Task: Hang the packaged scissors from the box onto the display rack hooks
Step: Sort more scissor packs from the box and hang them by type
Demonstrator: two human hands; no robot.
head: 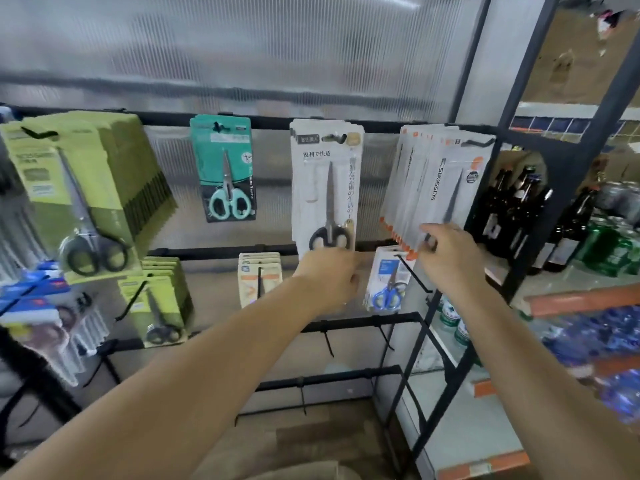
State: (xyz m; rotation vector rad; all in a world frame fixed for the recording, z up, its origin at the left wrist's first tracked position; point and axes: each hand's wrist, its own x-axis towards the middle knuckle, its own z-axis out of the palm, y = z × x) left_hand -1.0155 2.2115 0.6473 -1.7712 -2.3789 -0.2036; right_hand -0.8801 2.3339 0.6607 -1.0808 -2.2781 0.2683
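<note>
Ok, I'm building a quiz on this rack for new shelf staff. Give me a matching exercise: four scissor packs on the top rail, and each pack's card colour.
Packs:
1. Far-left stack
2. Small pack with mint handles
3. Stack above the left hand
4. Stack at the right hand

Colours:
A. white with orange bottom corners
B. olive green
C. white with black writing
D. teal

Pairs: 1-B, 2-D, 3-C, 4-A

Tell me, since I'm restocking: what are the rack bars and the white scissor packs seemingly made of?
Rack bars: likely metal, matte black coating, thin and rigid. White scissor packs: apparently printed card with a clear plastic blister, judging by glare over the blades.
</note>
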